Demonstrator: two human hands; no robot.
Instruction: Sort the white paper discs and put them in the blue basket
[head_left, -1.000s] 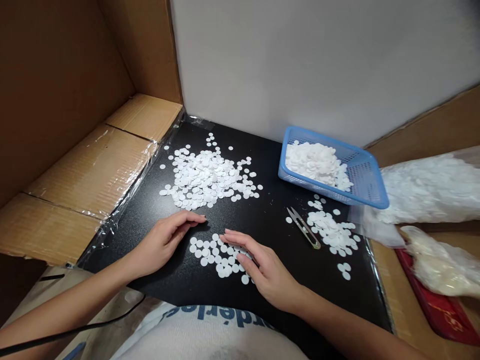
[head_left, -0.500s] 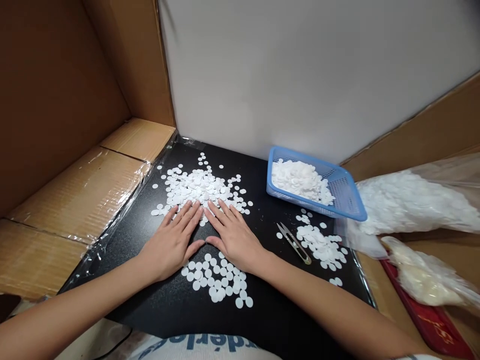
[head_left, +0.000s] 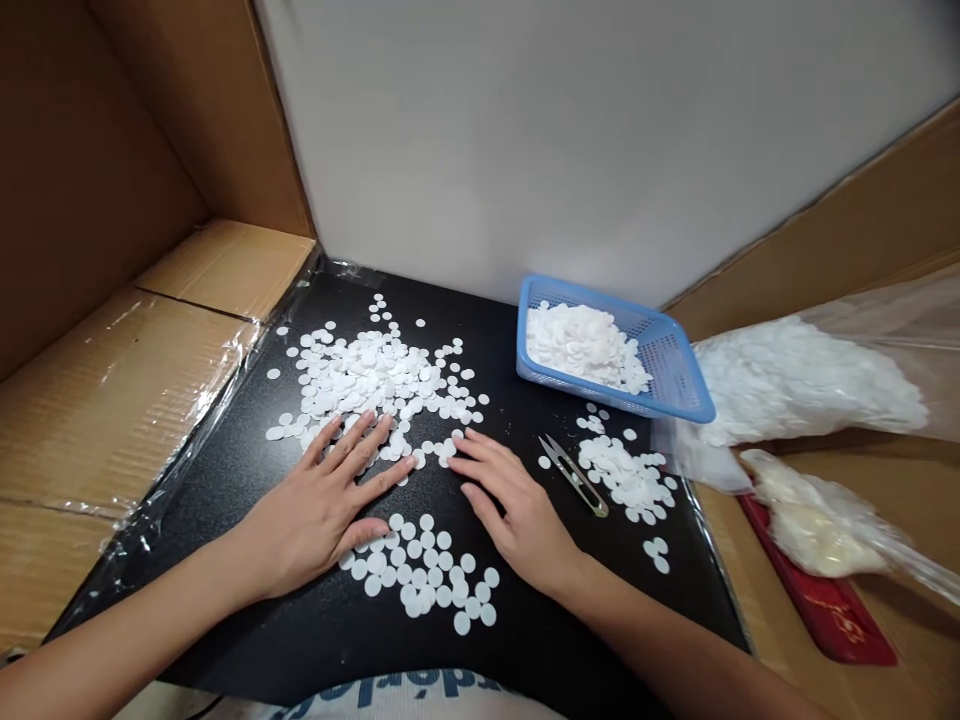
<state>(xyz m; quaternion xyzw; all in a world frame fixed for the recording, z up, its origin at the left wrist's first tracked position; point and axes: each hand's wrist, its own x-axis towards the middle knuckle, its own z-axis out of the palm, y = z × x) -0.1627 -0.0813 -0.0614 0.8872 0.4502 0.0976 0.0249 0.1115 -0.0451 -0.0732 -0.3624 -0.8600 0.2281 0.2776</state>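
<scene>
White round discs lie in a wide pile (head_left: 367,370) on the black tabletop (head_left: 225,480). My left hand (head_left: 330,500) rests flat with fingers spread, its fingertips on the near edge of that pile. Over to the right, my right hand (head_left: 517,500) is palm down with fingers stretched and slightly apart, its tips touching a few discs at the pile's near right side. Neither hand grips anything. Between my hands and closer to my body, a looser group of discs (head_left: 427,575) is spread out, mostly in a single layer.
Thread snips (head_left: 574,475) lie right of my right hand, beside a small heap of discs (head_left: 626,478). Behind stands a blue basket (head_left: 694,385) part filled with discs. Farther right are a clear bag of white pieces (head_left: 810,380), another bag (head_left: 817,525) and a red packet (head_left: 840,615).
My hands have moved apart, the left one leftward and the right one rightward. Several discs now lie between their fingertips. The whole view has shifted slightly.
</scene>
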